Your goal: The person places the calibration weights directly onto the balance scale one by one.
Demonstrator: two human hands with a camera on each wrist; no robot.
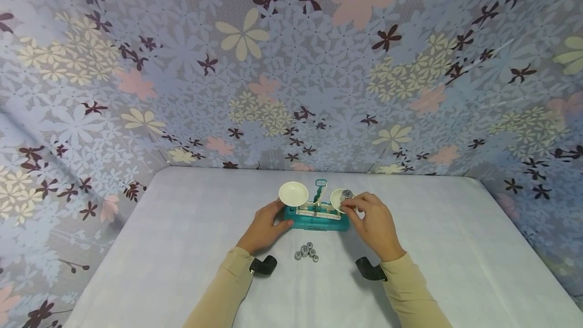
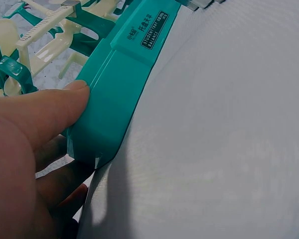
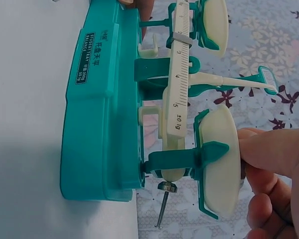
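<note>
A teal tray balance (image 1: 319, 223) with two cream pans stands on the table. My left hand (image 1: 265, 227) grips the left end of its base, the thumb (image 2: 72, 102) on the teal body and the fingers round the end. The left pan (image 1: 293, 194) has nothing in it. Over the right pan (image 1: 337, 198), my right hand (image 1: 375, 221) has its thumb and fingertips together at a small metal weight, largely hidden by the fingers. A grey metal weight (image 1: 347, 194) shows in that pan. From the right wrist, the pan (image 3: 219, 164) is seen edge-on, the thumb at its rim.
Several metal weights (image 1: 304, 251) stand in a cluster on the white-covered table (image 1: 182, 247), in front of the balance. The balance's pointer and scale plate (image 1: 321, 183) rise at its middle. Flowered cloth (image 1: 291, 65) hangs behind the table and along its sides.
</note>
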